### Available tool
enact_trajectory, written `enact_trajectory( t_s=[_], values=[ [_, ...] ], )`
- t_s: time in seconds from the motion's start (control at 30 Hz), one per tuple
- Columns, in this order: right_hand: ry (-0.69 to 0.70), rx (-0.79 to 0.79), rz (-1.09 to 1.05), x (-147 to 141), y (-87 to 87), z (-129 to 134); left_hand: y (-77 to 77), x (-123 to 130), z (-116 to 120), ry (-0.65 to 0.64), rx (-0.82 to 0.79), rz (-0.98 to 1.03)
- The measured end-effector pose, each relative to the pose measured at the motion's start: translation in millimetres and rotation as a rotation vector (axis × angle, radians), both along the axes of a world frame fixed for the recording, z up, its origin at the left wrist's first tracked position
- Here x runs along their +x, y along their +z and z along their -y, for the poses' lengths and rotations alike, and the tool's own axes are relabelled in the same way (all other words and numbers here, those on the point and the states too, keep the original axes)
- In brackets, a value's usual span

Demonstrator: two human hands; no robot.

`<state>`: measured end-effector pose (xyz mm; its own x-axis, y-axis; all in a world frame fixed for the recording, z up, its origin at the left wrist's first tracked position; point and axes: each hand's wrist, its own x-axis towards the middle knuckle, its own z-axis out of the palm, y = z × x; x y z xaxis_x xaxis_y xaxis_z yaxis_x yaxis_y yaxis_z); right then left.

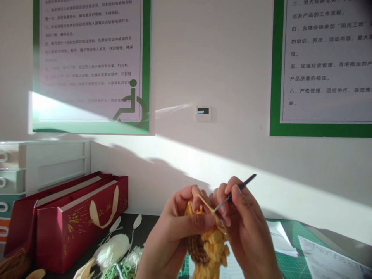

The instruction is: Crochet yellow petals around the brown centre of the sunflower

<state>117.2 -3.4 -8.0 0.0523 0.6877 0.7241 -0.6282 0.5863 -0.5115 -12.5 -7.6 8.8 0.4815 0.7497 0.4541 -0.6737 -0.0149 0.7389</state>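
My left hand (180, 217) is closed around a yellow and brown crocheted piece (213, 246), its thumb lying across the front. A strand of yellow yarn (205, 202) runs from the left fingers down to the tip of a crochet hook (245, 181). My right hand (242, 211) pinches the hook by its dark handle, with the metal shaft angled down and left into the work. Both hands are close together, and the right fingertips are at the crocheted edge. Part of the piece is hidden behind the left thumb and fingers.
Dark red gift bags (81, 221) stand at the left, before a stack of drawers (58, 162). Nearby lie a white yarn ball (113, 250) and green yarn (120, 270). A green cutting mat (290, 261) with papers (328, 257) is at the right. Green-framed posters hang on the wall behind.
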Motion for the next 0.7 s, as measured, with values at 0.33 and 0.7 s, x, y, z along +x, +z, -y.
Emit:
enact_trajectory(
  t_s=[0.33, 0.7],
  values=[
    [-0.336, 0.153, 0.116, 4, -10.1, -9, -2.9, -3, 8, 0.315, 0.057, -0.131],
    [-0.319, 0.150, 0.102, 15, -6.6, -9, -0.6, -4, 8, 0.287, 0.029, -0.177]
  ],
)
